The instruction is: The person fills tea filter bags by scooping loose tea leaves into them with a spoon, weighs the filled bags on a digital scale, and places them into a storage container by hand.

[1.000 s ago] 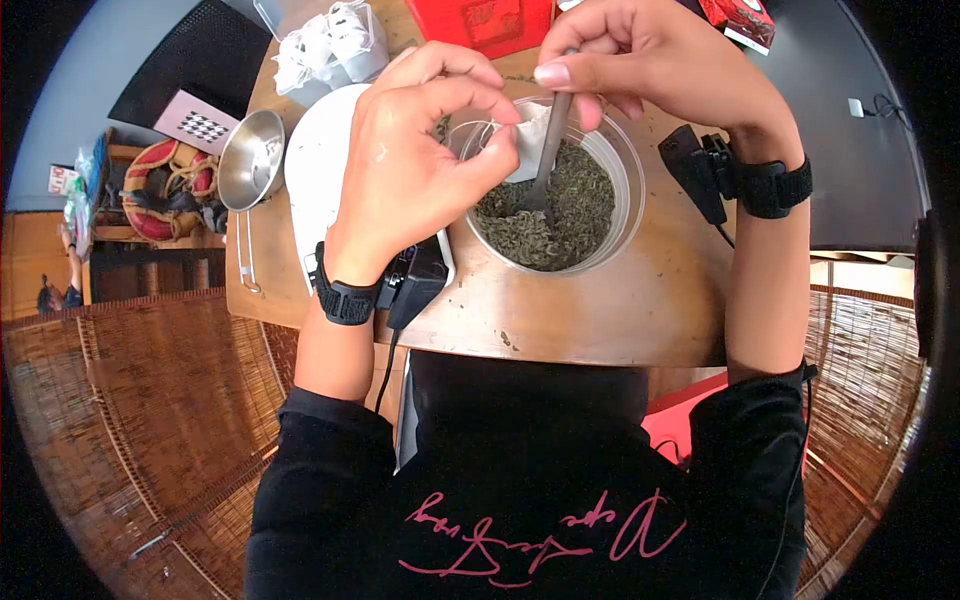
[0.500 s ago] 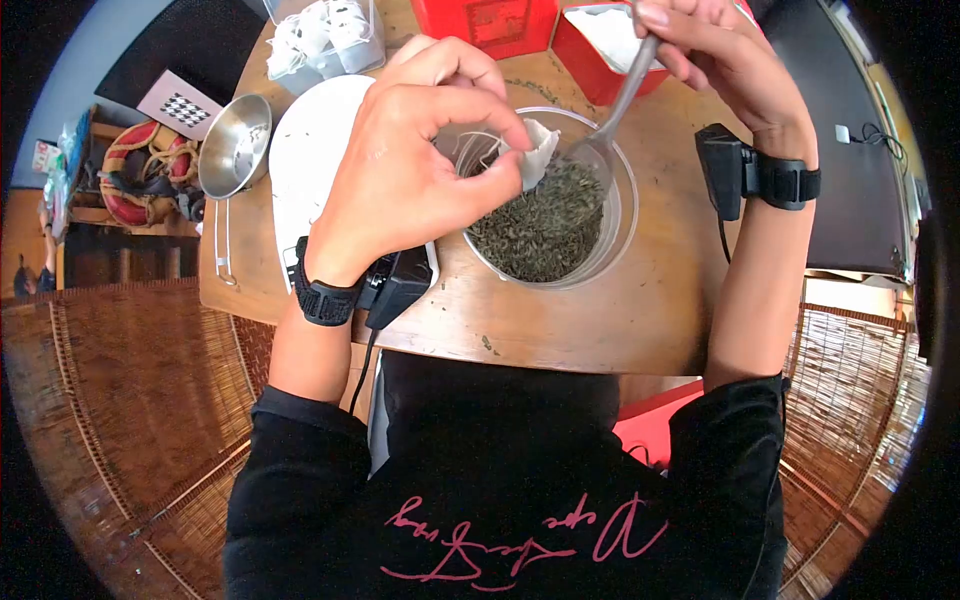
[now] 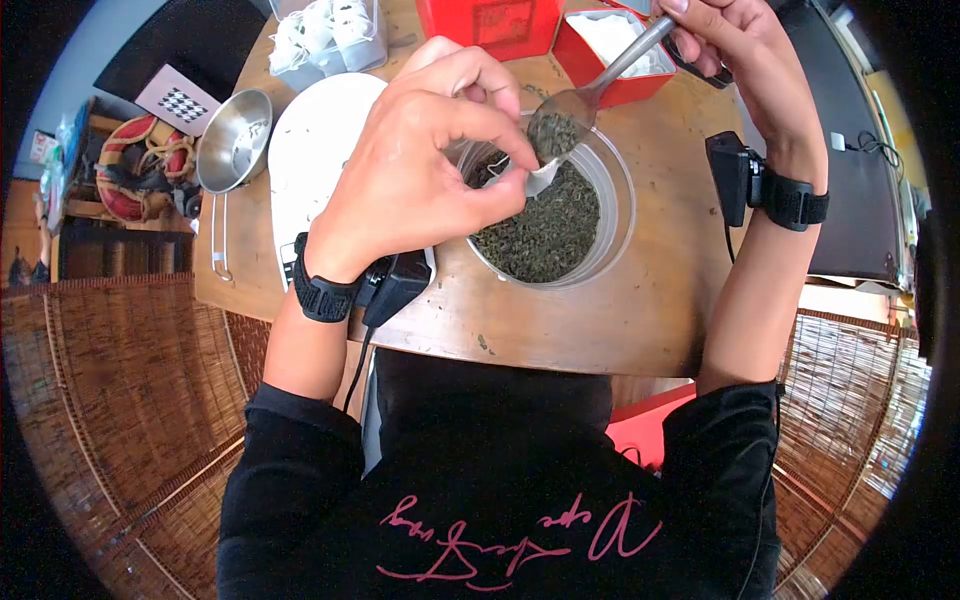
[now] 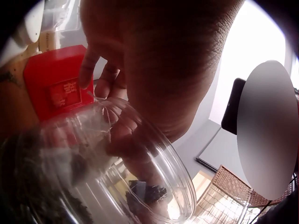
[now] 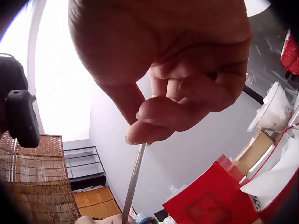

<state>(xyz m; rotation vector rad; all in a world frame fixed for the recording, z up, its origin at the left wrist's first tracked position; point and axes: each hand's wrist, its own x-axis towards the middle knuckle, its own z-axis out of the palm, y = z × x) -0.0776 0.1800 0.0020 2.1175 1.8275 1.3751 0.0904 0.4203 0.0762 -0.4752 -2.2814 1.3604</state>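
Note:
My left hand (image 3: pixel 425 160) pinches a small white tea bag (image 3: pixel 541 180) between thumb and forefinger, its thin string trailing by the fingers. My right hand (image 3: pixel 735 40) holds a metal spoon (image 3: pixel 635 50) near the end of its handle. A heap of dried green leaves (image 3: pixel 553 135) fills the spoon's bowl, which overlaps the bag's upper edge in the head view. Below both stands a clear round tub (image 3: pixel 624 215) with more dried leaves (image 3: pixel 545 235) in it. The right wrist view shows the thin spoon handle (image 5: pixel 134 182) coming down from the fingertips.
Left of the tub lies a white scale-like device (image 3: pixel 310 150), with a metal pan (image 3: pixel 235 140) beyond it. At the back stand a clear container of white bags (image 3: pixel 325 35), a red box (image 3: pixel 490 25) and an open red box (image 3: pixel 600 82) holding white material.
The spoon has risen out of the leaves in the tub with a load and swung left to the tea bag. My right hand has moved up and right; the left keeps its pinch.

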